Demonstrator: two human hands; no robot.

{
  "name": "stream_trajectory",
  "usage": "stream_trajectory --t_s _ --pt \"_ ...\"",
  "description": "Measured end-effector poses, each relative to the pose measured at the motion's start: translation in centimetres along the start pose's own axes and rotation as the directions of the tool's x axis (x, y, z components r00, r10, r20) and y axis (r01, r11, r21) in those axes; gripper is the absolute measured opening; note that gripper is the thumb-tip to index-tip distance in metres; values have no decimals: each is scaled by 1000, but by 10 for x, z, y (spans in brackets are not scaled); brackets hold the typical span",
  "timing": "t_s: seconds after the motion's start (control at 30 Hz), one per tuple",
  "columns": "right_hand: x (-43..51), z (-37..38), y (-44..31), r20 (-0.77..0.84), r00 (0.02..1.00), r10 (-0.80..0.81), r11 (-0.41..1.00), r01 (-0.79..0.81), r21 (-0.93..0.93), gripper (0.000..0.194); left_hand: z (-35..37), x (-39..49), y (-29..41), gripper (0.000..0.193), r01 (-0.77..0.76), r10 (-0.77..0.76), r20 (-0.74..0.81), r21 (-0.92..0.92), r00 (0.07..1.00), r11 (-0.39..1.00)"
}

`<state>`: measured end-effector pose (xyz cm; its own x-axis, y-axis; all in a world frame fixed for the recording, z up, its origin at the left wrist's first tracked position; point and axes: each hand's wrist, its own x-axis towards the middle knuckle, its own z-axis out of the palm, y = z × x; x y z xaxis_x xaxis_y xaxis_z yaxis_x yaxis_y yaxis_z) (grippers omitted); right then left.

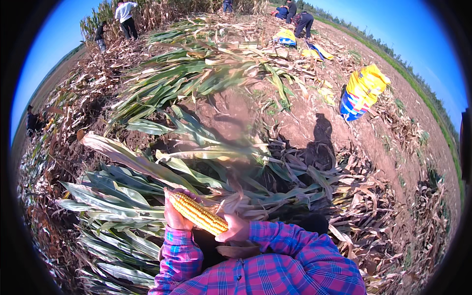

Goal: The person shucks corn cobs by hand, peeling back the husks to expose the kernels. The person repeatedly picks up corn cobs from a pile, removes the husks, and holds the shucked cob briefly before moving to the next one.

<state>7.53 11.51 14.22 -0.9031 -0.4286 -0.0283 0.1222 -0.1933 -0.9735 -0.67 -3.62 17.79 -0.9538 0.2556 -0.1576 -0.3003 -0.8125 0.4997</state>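
Note:
A bare yellow ear of corn (197, 214) lies slantwise across both hands, its tip up to the left. My left hand (177, 215) holds it near the tip, with the fingers partly hidden behind the kernels. At the thick lower right end, my right hand (235, 228) grips the cob. Pale peeled husk (230, 201) spreads just beyond the right hand. Cut corn stalks with green leaves (121, 201) lie under and to the left of the hands, and a long dry leaf (129, 158) reaches up to the left.
A filled yellow and blue sack (363, 92) stands at the right; another sack (285, 37) is farther back. A heap of cut stalks (184, 73) lies ahead on bare soil (228, 110). Several people work in the distance near standing corn (155, 14). Dry husks (365, 199) cover the right ground.

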Motion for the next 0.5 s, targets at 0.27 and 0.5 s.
stream_trajectory --t_s 0.27,0.5 --pt "4 -32 -5 -122 993 5 926 41 375 46 -26 -37 -72 30 0 -53 60 657 997 754" --pt "-4 -40 -5 -147 988 49 946 1 325 37 -58 -28 -75 28 -35 50 -7 622 999 783"
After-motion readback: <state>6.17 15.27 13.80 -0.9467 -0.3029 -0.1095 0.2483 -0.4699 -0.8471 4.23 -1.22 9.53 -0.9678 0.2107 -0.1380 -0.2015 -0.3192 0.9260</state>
